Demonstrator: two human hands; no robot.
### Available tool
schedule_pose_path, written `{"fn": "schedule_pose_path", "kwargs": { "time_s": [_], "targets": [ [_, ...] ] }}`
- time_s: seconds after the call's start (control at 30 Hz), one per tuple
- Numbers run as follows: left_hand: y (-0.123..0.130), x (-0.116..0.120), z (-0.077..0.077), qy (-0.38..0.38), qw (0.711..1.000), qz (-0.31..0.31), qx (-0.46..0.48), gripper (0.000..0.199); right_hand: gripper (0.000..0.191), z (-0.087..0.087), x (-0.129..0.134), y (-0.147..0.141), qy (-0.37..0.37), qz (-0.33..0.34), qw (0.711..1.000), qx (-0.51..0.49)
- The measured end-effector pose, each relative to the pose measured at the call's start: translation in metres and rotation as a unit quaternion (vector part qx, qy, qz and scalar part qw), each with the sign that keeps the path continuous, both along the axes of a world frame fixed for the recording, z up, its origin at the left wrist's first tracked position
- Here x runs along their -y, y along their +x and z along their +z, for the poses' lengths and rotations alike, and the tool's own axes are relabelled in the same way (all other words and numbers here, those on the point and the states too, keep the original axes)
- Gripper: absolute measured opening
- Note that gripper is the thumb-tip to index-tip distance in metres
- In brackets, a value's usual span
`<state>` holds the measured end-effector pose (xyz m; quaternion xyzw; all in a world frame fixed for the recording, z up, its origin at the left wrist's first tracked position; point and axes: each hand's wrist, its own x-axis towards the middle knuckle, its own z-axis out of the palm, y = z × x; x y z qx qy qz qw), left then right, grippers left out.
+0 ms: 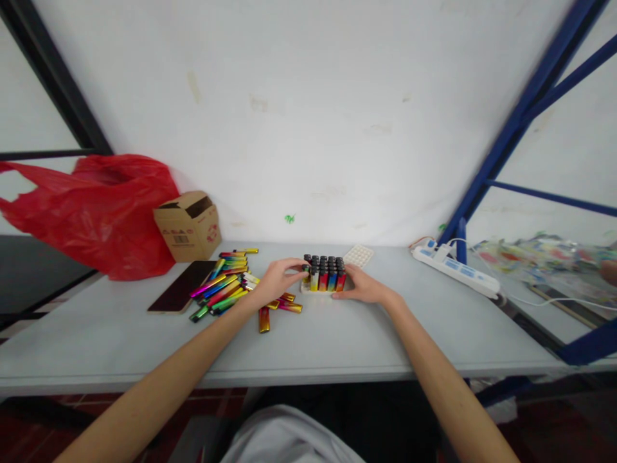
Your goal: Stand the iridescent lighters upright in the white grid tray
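Several colourful lighters (326,280) with black tops stand upright in rows in a white tray (318,293) at mid table. At the tray's front left corner, my left hand (276,281) pinches a lighter (305,276), mostly hidden by the fingers. My right hand (362,285) grips the tray's right side, its thumb at the front corner and its fingers behind, against the end lighters. Left of the tray, under and beside my left forearm, lies a loose pile of shiny lighters (225,292). One gold-red lighter (264,320) lies nearest the table's front edge.
A dark flat phone-like slab (179,288) lies left of the pile. Behind it are an open cardboard box (189,230) and a red plastic bag (116,218). A white dimpled tray (358,256) lies behind my right hand. A power strip (456,270) sits by the blue frame (501,135); another person's hand (609,271) shows far right.
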<state>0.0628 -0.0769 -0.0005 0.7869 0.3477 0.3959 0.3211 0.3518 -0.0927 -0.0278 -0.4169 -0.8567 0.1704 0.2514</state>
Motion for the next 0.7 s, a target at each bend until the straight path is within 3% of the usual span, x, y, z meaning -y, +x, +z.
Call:
{"fn": "schedule_pose_path", "kwargs": {
  "time_s": [0.27,0.4,0.5,0.7],
  "targets": [
    [0.004,0.001,-0.001,0.064,0.997,0.011,-0.048,0.028,0.075,-0.004,-0.002,0.001,0.004,-0.001,1.0,-0.005],
    [-0.002,-0.002,0.001,0.06,0.997,0.02,-0.033,0.036,0.074,-0.003,-0.002,0.001,0.006,0.0,1.0,-0.01],
    [-0.017,-0.007,0.012,0.044,0.997,0.014,-0.062,0.033,0.072,-0.002,-0.001,0.0,0.004,0.0,1.0,-0.011],
    [-0.056,-0.012,0.037,-0.011,0.971,-0.039,-0.235,0.022,0.071,-0.004,-0.002,0.001,0.004,-0.001,1.0,-0.007]
  ]
}}
